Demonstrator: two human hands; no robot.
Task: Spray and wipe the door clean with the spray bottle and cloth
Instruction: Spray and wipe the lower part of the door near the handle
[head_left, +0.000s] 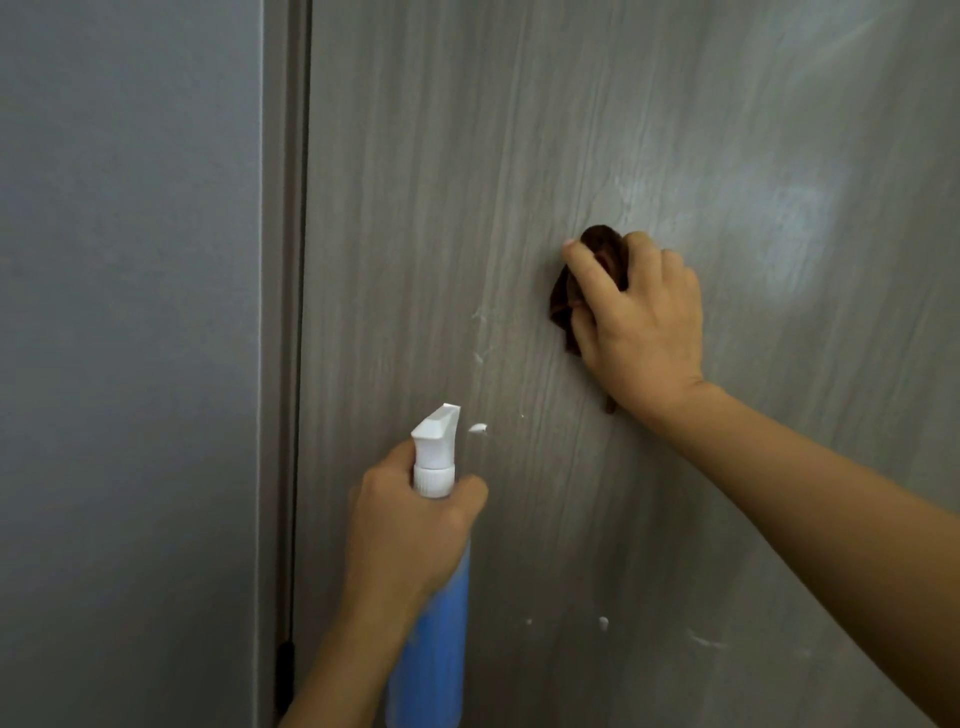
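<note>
A grey wood-grain door (519, 156) fills most of the head view. My right hand (639, 322) presses a bunched dark brown cloth (563, 296) flat against the door near its middle, fingers curled round the cloth. Lower down, my left hand (410, 525) grips the neck of a blue spray bottle (431, 649) with a white nozzle (435, 436) that points up and right at the door. White foam specks (478, 428) dot the door beside the nozzle, and more foam specks (602, 622) sit lower right.
The door frame (283, 312) runs vertically at the left of the door, with a dark gap along it. A plain grey wall (130, 312) lies further left. A pale light reflection (795, 234) shows on the door's upper right.
</note>
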